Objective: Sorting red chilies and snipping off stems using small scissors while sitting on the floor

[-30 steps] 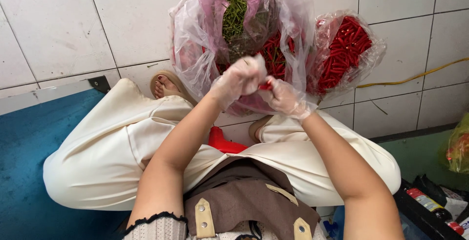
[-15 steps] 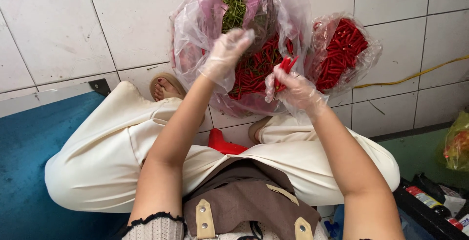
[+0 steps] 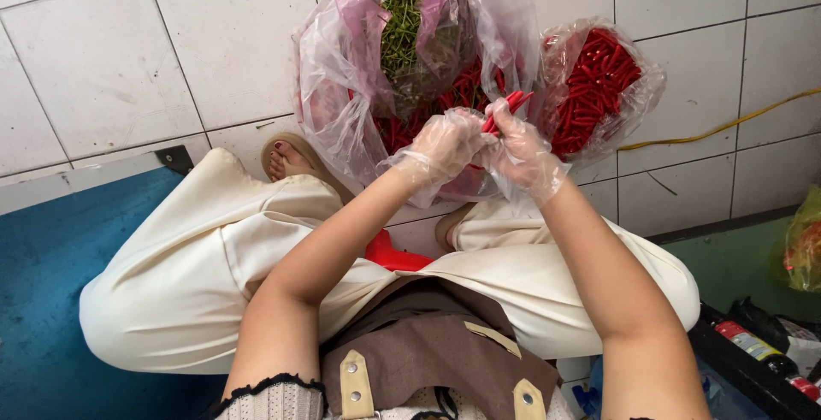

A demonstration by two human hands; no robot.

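Both my hands wear thin clear plastic gloves and meet over my knees. My right hand (image 3: 523, 153) grips a small bunch of red chili peppers (image 3: 506, 107) that stick up from its fingers. My left hand (image 3: 440, 144) presses against the right, its fingertips at the base of the bunch. Just beyond them stands a large clear plastic bag (image 3: 342, 103) holding red chilies with a pile of green stems (image 3: 400, 31) on top. A smaller clear bag of red chilies (image 3: 599, 86) sits to its right.
I sit low on a red stool (image 3: 389, 256), knees apart in cream trousers, a sandalled foot (image 3: 286, 162) on the white tiled floor. A blue mat (image 3: 43, 283) lies at the left. A yellow cable (image 3: 727, 125) runs at the right, with bottles in a dark tray (image 3: 757, 347) at the lower right.
My left hand came down from the big bag back to my right hand. The two hands are together again around the red chilies.
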